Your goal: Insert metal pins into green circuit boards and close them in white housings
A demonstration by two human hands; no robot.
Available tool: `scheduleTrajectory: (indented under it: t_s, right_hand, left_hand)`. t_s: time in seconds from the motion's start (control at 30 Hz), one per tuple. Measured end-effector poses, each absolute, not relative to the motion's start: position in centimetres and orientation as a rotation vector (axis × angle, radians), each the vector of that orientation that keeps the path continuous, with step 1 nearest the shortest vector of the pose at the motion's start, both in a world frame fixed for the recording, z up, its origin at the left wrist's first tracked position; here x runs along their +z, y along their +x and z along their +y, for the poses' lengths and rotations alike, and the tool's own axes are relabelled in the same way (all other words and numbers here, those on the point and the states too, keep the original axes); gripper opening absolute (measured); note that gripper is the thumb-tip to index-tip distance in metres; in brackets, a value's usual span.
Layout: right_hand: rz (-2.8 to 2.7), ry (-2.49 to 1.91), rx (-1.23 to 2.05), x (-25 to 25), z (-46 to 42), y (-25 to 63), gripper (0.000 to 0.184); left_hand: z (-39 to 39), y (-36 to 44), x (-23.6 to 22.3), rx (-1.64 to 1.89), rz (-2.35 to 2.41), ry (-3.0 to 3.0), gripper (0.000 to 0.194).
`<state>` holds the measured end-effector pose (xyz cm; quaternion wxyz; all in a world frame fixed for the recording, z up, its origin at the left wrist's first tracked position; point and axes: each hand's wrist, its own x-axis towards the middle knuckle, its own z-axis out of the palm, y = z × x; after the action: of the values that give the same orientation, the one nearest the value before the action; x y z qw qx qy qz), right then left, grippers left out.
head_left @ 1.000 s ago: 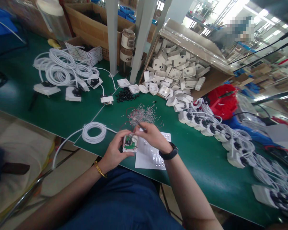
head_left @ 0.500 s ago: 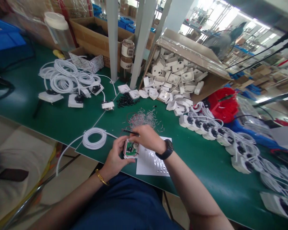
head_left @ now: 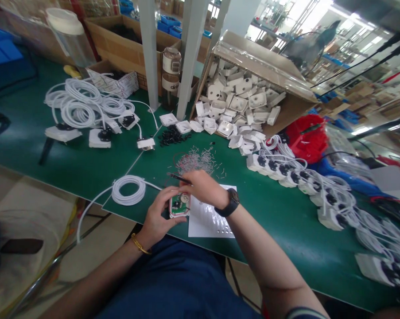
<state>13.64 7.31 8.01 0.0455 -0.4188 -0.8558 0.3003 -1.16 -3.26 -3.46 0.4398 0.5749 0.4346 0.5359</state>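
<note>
My left hand (head_left: 160,215) grips a white housing with a green circuit board (head_left: 179,205) inside, at the table's front edge. A white cable leads from behind that hand to a coil (head_left: 129,190) on the left. My right hand (head_left: 203,188) is closed round a thin dark tool (head_left: 180,178), which looks like tweezers or a small screwdriver. Its fingertips are at the housing's upper edge and hide part of it. Under my right wrist lies a white sheet (head_left: 209,223) with small shiny pieces. A heap of small screws or pins (head_left: 200,160) lies just beyond my hands.
A tipped carton (head_left: 299,106) spills white housings toward the table. Cabled units (head_left: 286,173) line the right side, and more cable coils (head_left: 83,102) lie at back left. Small black parts (head_left: 173,135), a bottle (head_left: 171,77) and metal posts (head_left: 149,57) stand behind.
The view has shifted slightly. My left hand still holds the housing, and my right hand stays at its upper edge with the thin tool. Little else differs.
</note>
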Motion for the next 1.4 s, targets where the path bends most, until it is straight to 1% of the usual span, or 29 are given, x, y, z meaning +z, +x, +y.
scheduleTrajectory:
  t_s: [0.07,0.13,0.2,0.3,0.37,0.4,0.47,0.57,0.67,0.8,0.93,1.03,1.17,1.3,1.33,1.4]
  right_hand:
    - [-2.539,-1.221,1.051,7.9,7.2,14.4,0.007]
    - [-2.446,-1.190,1.156,7.5,6.7,15.4,0.007]
    - [-2.321,-1.199,1.280,6.8,5.7,16.1,0.013]
    - [-1.986,-1.331,1.641,5.5,3.4,16.5,0.028]
    - [-1.687,-1.407,1.865,4.6,1.7,16.3,0.028]
    - [-1.567,-1.414,1.917,4.2,0.9,16.1,0.027]
    - [-1.461,-1.385,1.882,3.6,-0.2,15.7,0.026]
    - [-1.523,-1.352,1.691,3.0,-1.1,15.3,0.026]
    - [-1.529,-1.375,1.615,2.5,-1.5,15.1,0.027]
    - [-1.409,-1.402,1.675,2.0,-1.8,14.9,0.030]
    - [-1.312,-1.367,1.711,1.7,-2.0,15.0,0.031]
    - [-1.281,-1.347,1.713,1.5,-2.0,15.0,0.032]
    - [-1.263,-1.367,1.741,1.3,-2.1,14.9,0.034]
    - [-1.256,-1.418,1.729,1.1,-2.1,14.9,0.030]
    - [-1.260,-1.425,1.724,1.1,-2.1,14.9,0.029]
    - [-1.269,-1.432,1.720,1.0,-2.2,15.0,0.027]
  left_hand:
    - [-3.2,-1.2,-3.3,1.355,1.043,1.431,0.064]
    - [-3.1,-1.1,-3.1,1.372,1.020,1.402,0.065]
    - [-3.1,-0.9,-3.0,1.387,1.005,1.384,0.063]
    - [-3.3,-0.7,-3.1,1.427,0.995,1.395,0.060]
    - [-3.5,-0.6,-2.8,1.431,1.024,1.395,0.062]
    - [-3.6,-0.7,-2.4,1.414,1.045,1.385,0.063]
    - [-3.5,-0.9,-1.3,1.349,1.127,1.361,0.057]
    - [-2.7,-1.5,0.8,1.225,1.357,1.327,0.037]
    - [-1.8,-1.8,2.1,1.121,1.445,1.272,0.032]
    - [-2.1,-1.8,1.8,1.089,1.329,1.261,0.039]
    - [-3.2,-1.7,0.4,1.066,1.244,1.330,0.057]
    - [-3.5,-1.8,-0.4,1.025,1.277,1.456,0.068]
    - [-3.4,-1.6,-0.8,1.006,1.364,1.622,0.073]
    - [-3.1,-1.8,-0.6,0.959,1.375,1.742,0.077]
    - [-3.0,-1.9,-0.5,0.948,1.353,1.731,0.076]
    - [-2.8,-2.3,-0.3,0.926,1.316,1.649,0.066]
